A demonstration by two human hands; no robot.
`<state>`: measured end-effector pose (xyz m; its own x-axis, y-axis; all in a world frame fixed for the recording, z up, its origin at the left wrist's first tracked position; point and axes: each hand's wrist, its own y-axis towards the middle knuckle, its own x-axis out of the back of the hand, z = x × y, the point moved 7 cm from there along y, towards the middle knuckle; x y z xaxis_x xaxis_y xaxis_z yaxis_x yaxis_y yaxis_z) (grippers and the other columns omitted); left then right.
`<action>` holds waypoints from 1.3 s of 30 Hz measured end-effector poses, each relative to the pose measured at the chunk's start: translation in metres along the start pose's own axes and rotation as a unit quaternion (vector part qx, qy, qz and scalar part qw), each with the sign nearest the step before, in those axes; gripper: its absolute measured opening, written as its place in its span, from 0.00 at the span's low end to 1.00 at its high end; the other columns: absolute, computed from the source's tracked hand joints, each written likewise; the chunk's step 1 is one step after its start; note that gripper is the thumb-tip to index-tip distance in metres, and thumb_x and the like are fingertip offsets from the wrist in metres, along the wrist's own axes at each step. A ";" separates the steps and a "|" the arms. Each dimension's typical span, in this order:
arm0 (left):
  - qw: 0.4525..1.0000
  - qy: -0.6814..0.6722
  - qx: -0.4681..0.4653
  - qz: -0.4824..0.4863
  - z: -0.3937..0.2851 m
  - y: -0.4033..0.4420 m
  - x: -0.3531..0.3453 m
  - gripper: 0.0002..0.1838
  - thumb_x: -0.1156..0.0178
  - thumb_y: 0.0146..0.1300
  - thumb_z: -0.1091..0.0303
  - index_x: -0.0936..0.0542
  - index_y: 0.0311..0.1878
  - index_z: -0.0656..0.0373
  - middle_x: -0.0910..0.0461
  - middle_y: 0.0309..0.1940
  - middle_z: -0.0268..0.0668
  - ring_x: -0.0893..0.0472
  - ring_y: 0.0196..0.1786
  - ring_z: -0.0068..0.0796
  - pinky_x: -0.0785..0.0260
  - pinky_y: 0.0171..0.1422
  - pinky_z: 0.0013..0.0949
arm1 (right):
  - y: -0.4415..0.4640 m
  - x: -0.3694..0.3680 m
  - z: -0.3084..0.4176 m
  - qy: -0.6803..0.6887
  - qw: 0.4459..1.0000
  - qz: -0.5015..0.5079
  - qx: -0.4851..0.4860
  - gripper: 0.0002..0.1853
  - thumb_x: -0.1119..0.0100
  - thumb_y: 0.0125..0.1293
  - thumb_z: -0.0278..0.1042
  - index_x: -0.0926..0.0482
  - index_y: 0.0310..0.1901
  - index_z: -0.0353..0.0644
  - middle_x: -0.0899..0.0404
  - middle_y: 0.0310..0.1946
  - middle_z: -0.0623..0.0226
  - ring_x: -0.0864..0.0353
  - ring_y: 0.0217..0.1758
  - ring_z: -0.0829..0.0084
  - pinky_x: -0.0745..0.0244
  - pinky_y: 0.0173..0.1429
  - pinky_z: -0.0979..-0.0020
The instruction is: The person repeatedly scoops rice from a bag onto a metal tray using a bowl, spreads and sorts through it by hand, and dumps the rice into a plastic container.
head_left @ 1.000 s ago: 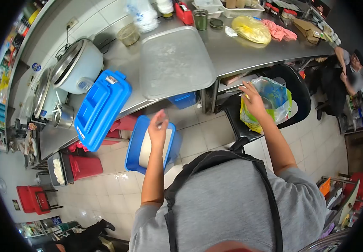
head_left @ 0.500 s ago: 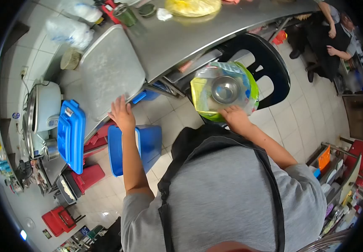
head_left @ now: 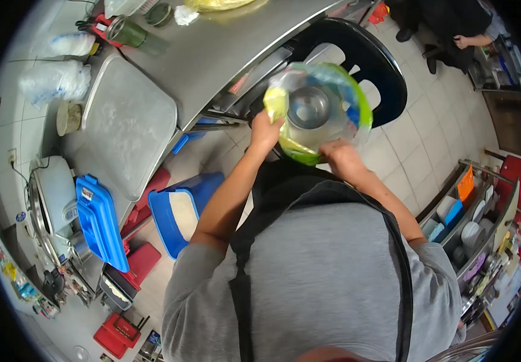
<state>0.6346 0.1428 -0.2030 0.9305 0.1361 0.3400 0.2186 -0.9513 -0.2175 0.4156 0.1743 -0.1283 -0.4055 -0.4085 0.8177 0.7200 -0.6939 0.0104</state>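
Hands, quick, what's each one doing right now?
Left hand: closed, holding the left edge of the plastic bag.
Right hand: fingers curled, seemingly gripping the bag's near edge, though blurred.

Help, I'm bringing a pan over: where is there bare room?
The counter is bare between the tray, green cup, yellow bag and front edge. Floor tiles right of the black chair are bare too. Crowded: the blue lid beside the cooker, and the open bag between left hand and right hand.

a kitchen with steel counter (head_left: 212,57), rice cooker (head_left: 57,190)
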 end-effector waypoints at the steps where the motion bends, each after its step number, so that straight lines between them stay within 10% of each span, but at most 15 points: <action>1: 1.000 -0.017 -0.010 0.021 -0.012 -0.002 -0.009 0.14 0.34 0.58 0.71 0.19 0.46 0.67 0.15 0.35 0.52 0.15 0.43 0.52 0.25 0.50 0.43 | -0.004 0.021 0.001 0.025 0.998 -0.059 -0.017 0.05 0.39 0.54 0.21 0.22 0.32 0.42 0.19 0.27 0.59 0.17 0.36 0.53 0.25 0.45 0.58; 2: 0.998 -0.035 -0.022 0.040 -0.046 -0.002 -0.011 0.14 0.34 0.58 0.71 0.19 0.46 0.67 0.16 0.34 0.53 0.16 0.41 0.53 0.26 0.48 0.43 | -0.008 0.040 0.007 0.027 0.998 -0.058 -0.024 0.05 0.39 0.54 0.21 0.22 0.32 0.42 0.19 0.27 0.59 0.17 0.36 0.53 0.25 0.45 0.58; 3: 0.997 0.018 -0.009 0.080 -0.079 -0.014 -0.008 0.12 0.38 0.61 0.81 0.20 0.49 0.67 0.16 0.37 0.34 0.20 0.38 0.23 0.27 0.47 0.30 | -0.011 0.060 0.009 0.029 0.997 -0.048 -0.043 0.05 0.37 0.54 0.21 0.22 0.32 0.41 0.19 0.28 0.60 0.18 0.37 0.53 0.25 0.45 0.57; 7: 0.978 -0.181 0.023 0.100 -0.074 -0.040 0.004 0.08 0.38 0.64 0.78 0.20 0.46 0.64 0.17 0.35 0.33 0.21 0.36 0.18 0.28 0.40 0.25 | -0.020 0.065 0.028 0.036 0.998 -0.038 -0.032 0.04 0.35 0.57 0.26 0.21 0.33 0.41 0.19 0.30 0.62 0.18 0.38 0.56 0.27 0.47 0.59; 11: 0.994 0.058 0.047 0.084 -0.037 -0.033 0.037 0.15 0.36 0.57 0.80 0.22 0.49 0.63 0.19 0.38 0.42 0.18 0.40 0.44 0.26 0.51 0.41 | 0.002 0.045 0.049 0.064 0.998 -0.011 -0.008 0.06 0.33 0.57 0.30 0.18 0.37 0.44 0.18 0.37 0.63 0.19 0.48 0.59 0.29 0.53 0.60; 14: 0.958 0.235 -0.150 -0.064 -0.119 -0.052 0.060 0.18 0.37 0.55 0.80 0.23 0.51 0.61 0.20 0.42 0.45 0.19 0.45 0.52 0.27 0.56 0.46 | 0.013 0.082 0.053 -0.016 0.993 -0.118 -0.017 0.12 0.29 0.56 0.35 0.17 0.43 0.48 0.22 0.54 0.58 0.23 0.59 0.51 0.32 0.64 0.59; 18: 0.930 0.216 -0.222 0.198 -0.158 -0.040 -0.022 0.16 0.40 0.56 0.78 0.20 0.49 0.61 0.18 0.43 0.47 0.19 0.51 0.49 0.29 0.59 0.46 | 0.011 0.101 -0.010 -0.138 0.950 -0.242 -0.138 0.21 0.25 0.55 0.45 0.16 0.51 0.56 0.38 0.72 0.45 0.32 0.68 0.36 0.35 0.72 0.54; 23: 0.811 0.412 -0.143 0.389 -0.012 0.066 -0.180 0.14 0.42 0.62 0.70 0.20 0.51 0.61 0.15 0.42 0.51 0.14 0.40 0.51 0.23 0.49 0.49 | 0.021 0.062 -0.073 -0.042 0.952 -0.134 -0.272 0.22 0.28 0.59 0.47 0.17 0.55 0.58 0.34 0.67 0.40 0.24 0.62 0.41 0.25 0.63 0.53; 29: 0.922 0.354 0.095 0.120 0.100 0.093 -0.140 0.17 0.41 0.63 0.69 0.21 0.55 0.60 0.16 0.47 0.49 0.15 0.43 0.53 0.23 0.51 0.49 | 0.014 0.053 -0.092 -0.048 0.945 -0.123 -0.300 0.15 0.37 0.50 0.20 0.22 0.40 0.48 0.25 0.44 0.52 0.17 0.37 0.48 0.20 0.40 0.54; 34: 0.946 0.062 0.317 0.014 0.140 0.052 -0.125 0.20 0.41 0.64 0.68 0.23 0.59 0.58 0.17 0.50 0.48 0.16 0.45 0.55 0.23 0.53 0.49 | 0.011 0.048 -0.081 -0.022 0.962 -0.134 -0.237 0.18 0.41 0.47 0.15 0.21 0.41 0.47 0.23 0.36 0.52 0.17 0.37 0.49 0.21 0.40 0.54; 38: 0.958 0.034 0.286 -0.014 0.118 0.056 -0.123 0.22 0.40 0.64 0.66 0.24 0.62 0.57 0.17 0.53 0.47 0.16 0.47 0.57 0.23 0.54 0.49 | 0.028 0.081 -0.042 0.062 0.974 -0.141 -0.167 0.21 0.44 0.48 0.13 0.19 0.43 0.46 0.22 0.37 0.53 0.18 0.39 0.46 0.21 0.41 0.53; 39: 0.978 0.160 0.132 0.009 0.121 0.072 -0.120 0.22 0.40 0.65 0.65 0.23 0.62 0.57 0.18 0.54 0.47 0.17 0.49 0.56 0.24 0.56 0.49 | 0.030 0.084 -0.035 0.050 0.976 -0.138 -0.160 0.22 0.44 0.48 0.13 0.19 0.44 0.46 0.22 0.38 0.53 0.18 0.39 0.46 0.21 0.41 0.53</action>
<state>0.5746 0.0917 -0.3705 0.8049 -0.0135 0.5933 0.3101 -0.8428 -0.4399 0.3835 0.0978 -0.0795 -0.6235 -0.2240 0.7490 0.3696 -0.9287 0.0300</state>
